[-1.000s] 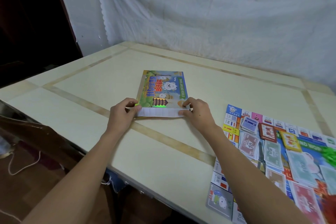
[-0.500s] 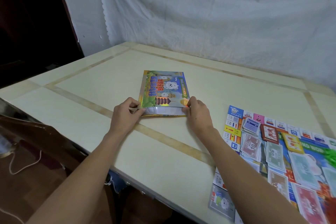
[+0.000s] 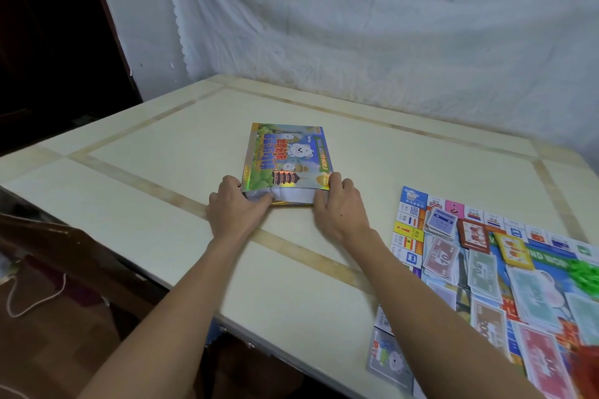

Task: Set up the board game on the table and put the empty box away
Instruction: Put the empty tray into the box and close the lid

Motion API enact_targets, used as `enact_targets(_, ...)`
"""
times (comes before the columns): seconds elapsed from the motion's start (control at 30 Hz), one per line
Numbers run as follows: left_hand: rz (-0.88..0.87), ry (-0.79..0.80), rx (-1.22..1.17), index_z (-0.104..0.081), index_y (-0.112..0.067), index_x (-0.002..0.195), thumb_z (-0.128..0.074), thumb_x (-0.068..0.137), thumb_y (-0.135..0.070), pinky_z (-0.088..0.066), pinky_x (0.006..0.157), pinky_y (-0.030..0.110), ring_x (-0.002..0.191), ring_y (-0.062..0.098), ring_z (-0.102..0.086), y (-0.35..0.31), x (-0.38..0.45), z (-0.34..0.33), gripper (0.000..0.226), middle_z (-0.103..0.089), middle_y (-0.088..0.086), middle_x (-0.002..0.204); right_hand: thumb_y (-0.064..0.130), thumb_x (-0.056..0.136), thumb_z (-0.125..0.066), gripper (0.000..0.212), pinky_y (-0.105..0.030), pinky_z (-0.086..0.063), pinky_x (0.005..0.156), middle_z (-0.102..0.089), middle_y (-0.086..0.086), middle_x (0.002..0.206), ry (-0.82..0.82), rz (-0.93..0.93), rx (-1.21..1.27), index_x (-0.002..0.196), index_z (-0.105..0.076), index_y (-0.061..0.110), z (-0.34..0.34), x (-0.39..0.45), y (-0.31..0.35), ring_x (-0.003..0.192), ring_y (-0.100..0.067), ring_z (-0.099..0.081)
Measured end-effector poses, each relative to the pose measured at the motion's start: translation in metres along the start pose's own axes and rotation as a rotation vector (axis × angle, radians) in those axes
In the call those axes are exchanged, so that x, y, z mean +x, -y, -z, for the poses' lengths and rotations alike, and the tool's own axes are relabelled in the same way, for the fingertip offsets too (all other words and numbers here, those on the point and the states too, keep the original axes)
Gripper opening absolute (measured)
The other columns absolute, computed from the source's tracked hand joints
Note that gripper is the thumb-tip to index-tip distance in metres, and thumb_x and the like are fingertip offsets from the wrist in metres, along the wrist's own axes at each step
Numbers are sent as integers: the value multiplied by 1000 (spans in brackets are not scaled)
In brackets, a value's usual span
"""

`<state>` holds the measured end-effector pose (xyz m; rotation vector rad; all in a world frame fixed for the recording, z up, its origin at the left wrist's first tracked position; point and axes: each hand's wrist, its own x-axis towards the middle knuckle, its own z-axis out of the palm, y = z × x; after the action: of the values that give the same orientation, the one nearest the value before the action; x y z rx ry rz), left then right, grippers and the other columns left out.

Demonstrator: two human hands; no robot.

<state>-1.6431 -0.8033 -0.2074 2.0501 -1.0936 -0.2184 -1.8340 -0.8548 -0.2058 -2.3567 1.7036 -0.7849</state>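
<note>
We see the game box [image 3: 288, 157] lying flat on the pale bench [image 3: 162, 191], its colourful printed top facing up and its near end open, with a white flap [image 3: 290, 194] folded down there. Both hands sit at that near end. The left hand [image 3: 235, 209] has its fingers [image 3: 259, 201] curled together onto the flap at the box's near left corner, thumb along the box edge. The right hand [image 3: 338, 207] grips the near right corner, its fingers [image 3: 335, 180] closed over the box's top edge. We cannot tell how firmly either hand pinches.

Out to the right of the right-hand fingers, well apart from the box, the game board [image 3: 411, 230] lies spread open on the bench, covered with stacks of paper money [image 3: 483, 269], a blue card deck [image 3: 441, 221], a red-framed deck [image 3: 474, 235] and a yellow deck [image 3: 515, 249]. A white cloth [image 3: 389, 26] hangs behind the bench, beyond the fingers.
</note>
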Motion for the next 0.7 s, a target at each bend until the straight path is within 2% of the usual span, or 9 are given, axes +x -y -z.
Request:
enact_targets(0.07,41,11,22,-42,-19,105,-66,64,-65,-42,90,44,107,32,-51,-5,-3,-3,67,-57,0,107,58,85,-40,52,-39,-47,79,-44,-6,98,23,-113,35,111,-46,13,3,-1,9,84,-30,-45)
enact_targets(0.13,63,24,46,-39,-21,122,-66,60,-72,-37,96,46,117,34,-48,-9,-6,-5,85,-55,1,123,69,79,-51,66,-41,-43,84,-45,-7,107,76,-191,31,120,-42,18,7,-1,16,99,-32,-49)
enact_targets(0.23,49,9,78,-31,-26,133,-67,56,-75,-33,96,48,119,37,-47,-13,-11,-6,98,-53,3,130,93,61,-43,98,-45,-41,87,-43,-5,114,146,-254,-73,128,-36,22,12,-1,29,111,-29,-46)
enact_targets(0.37,-2,32,95,-34,-28,133,-74,53,-70,-34,94,47,116,37,-47,-9,-9,-7,99,-52,2,130,96,56,-41,105,-44,-37,83,-41,-5,116,168,-325,-150,130,-32,22,7,-2,37,114,-28,-43)
enact_targets(0.43,-8,46,93,-37,-30,131,-78,54,-63,-34,95,45,117,35,-47,-6,-8,-8,93,-52,1,129,93,59,-43,101,-44,-35,81,-40,-5,116,169,-305,-206,130,-28,22,5,-2,36,111,-28,-43)
enact_targets(0.6,-31,32,103,-40,-32,131,-71,67,-48,-34,95,45,116,34,-48,-4,-6,-8,72,-55,0,125,56,76,-47,48,-43,-35,80,-46,-2,108,30,-331,-50,114,-36,29,2,-4,22,103,-29,-49)
enact_targets(0.7,-21,13,69,-41,-31,129,-67,72,-40,-34,93,45,114,34,-49,-1,-3,-10,63,-58,0,122,45,79,-56,45,-42,-34,82,-49,-2,110,21,-340,84,114,-37,25,4,-1,13,102,-30,-50)
